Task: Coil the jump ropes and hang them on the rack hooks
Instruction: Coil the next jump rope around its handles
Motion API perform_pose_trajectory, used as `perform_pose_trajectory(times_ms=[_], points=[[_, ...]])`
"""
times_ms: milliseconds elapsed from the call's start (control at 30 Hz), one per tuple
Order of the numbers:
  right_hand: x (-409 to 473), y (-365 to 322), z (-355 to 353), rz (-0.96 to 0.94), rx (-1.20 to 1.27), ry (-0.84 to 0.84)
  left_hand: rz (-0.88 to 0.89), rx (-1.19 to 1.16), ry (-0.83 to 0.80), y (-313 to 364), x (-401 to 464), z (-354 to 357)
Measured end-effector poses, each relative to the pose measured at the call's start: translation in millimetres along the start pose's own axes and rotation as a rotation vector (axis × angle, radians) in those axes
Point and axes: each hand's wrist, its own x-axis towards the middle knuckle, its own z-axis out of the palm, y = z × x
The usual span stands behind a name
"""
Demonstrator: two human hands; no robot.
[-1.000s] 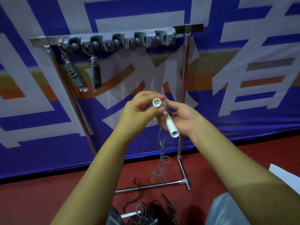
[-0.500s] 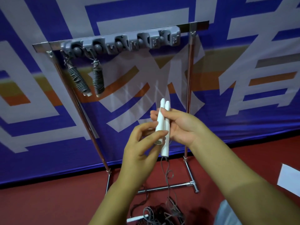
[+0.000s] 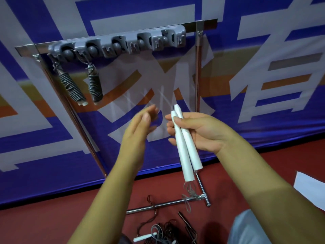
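Note:
My right hand (image 3: 202, 132) grips two white jump-rope handles (image 3: 185, 145) side by side, tips up; their grey cord (image 3: 189, 192) hangs from the lower ends toward the floor. My left hand (image 3: 139, 127) hovers just left of the handles with fingers relaxed, holding nothing. Behind stands a metal rack with a grey hook strip (image 3: 119, 44) along its top bar. Two coiled ropes (image 3: 95, 85) hang from the leftmost hooks; the other hooks are bare.
A tangle of loose ropes (image 3: 163, 231) with a white handle lies on the red floor by the rack's base bar (image 3: 165, 205). A blue banner wall stands close behind the rack. White paper (image 3: 309, 189) lies at the right. My knee (image 3: 246, 228) shows at the bottom.
My left hand has let go of the handles and moved up and left. My right hand now holds both handles alone, tilted slightly, a little further right.

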Motion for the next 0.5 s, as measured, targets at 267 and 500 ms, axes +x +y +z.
perform_pose_trajectory(times_ms=[267,500], points=[[-8.8,-6.2,-2.6,0.084,-0.140,-0.132,-0.265,0.308,-0.285,13.2,53.0,21.9],[-9.9,7.1,-9.2,0.112,-0.110,-0.173,-0.210,0.255,-0.194,18.5,73.6,27.0]])
